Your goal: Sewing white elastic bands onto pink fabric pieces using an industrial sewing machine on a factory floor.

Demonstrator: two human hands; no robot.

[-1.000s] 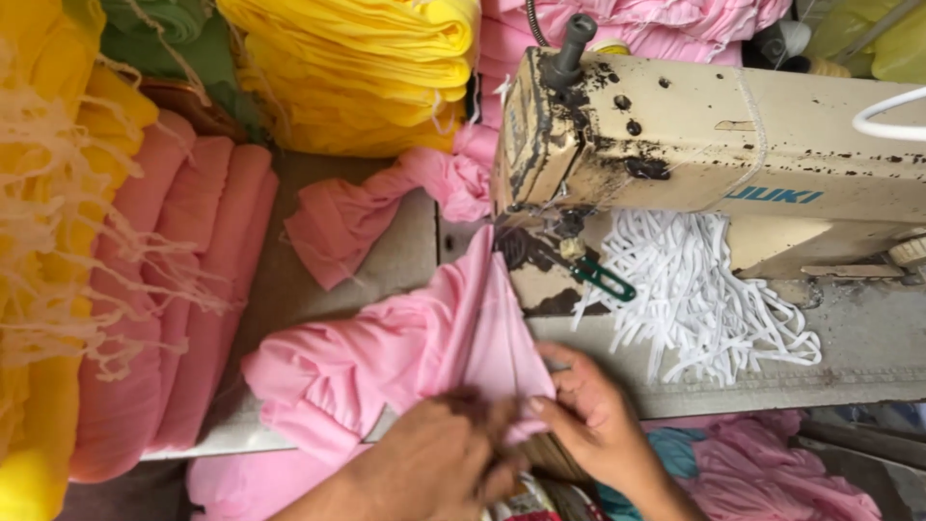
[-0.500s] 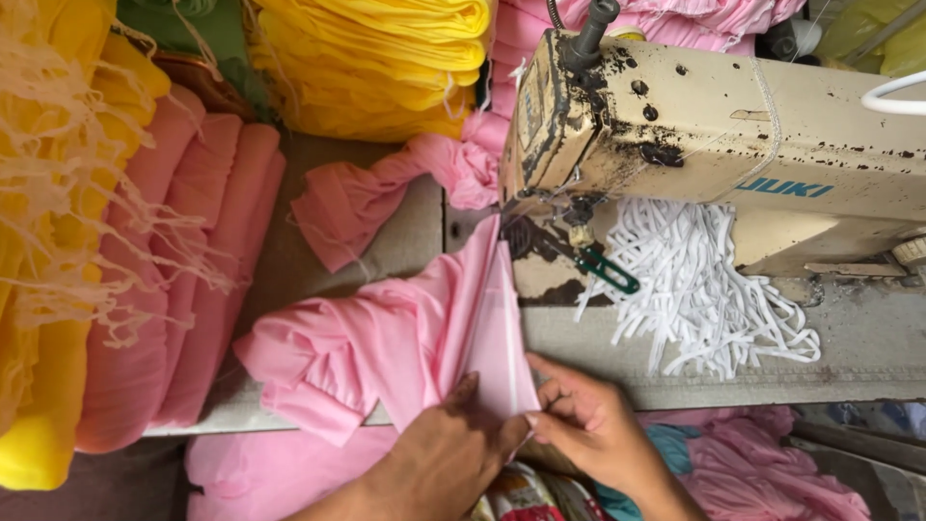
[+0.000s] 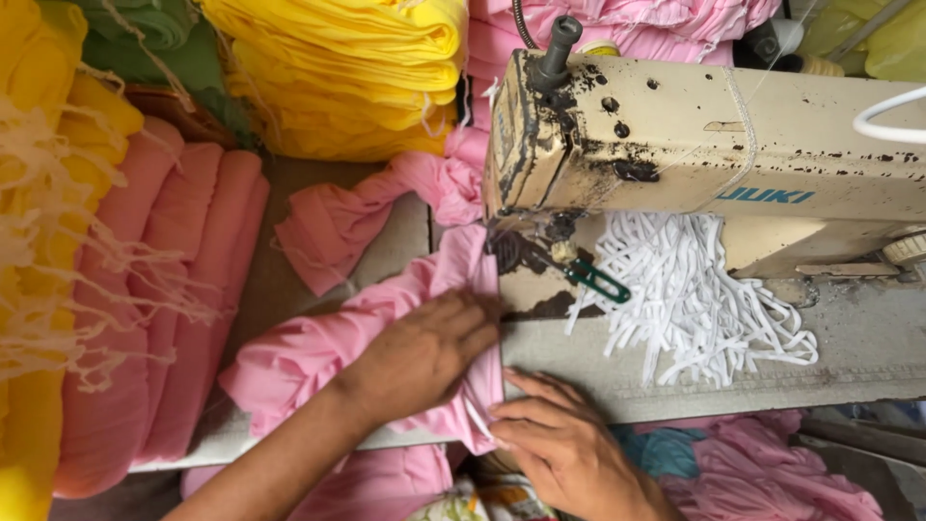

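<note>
Here no bin or box shows; the goods lie in open stacks. Folded yellow cloth (image 3: pixel 338 68) is piled at twelve o'clock, rolled pink cloth (image 3: pixel 164 289) lies at nine o'clock, and a heap of white elastic strips (image 3: pixel 694 299) sits on the machine bed at three o'clock, under the arm of the worn cream sewing machine (image 3: pixel 704 145).

The pink garment piece (image 3: pixel 318 338) is soft, crumpled and bunched, spread over the grey table (image 3: pixel 868 347) near the centre, its narrow end running up to the needle area.

The left hand (image 3: pixel 424 357) lies palm down, fingers spread flat, pressing the piece. The right hand (image 3: pixel 559 444), at six o'clock, pinches the piece's lower edge with its fingertips. The two hands sit just beside each other, both on the fabric.
</note>
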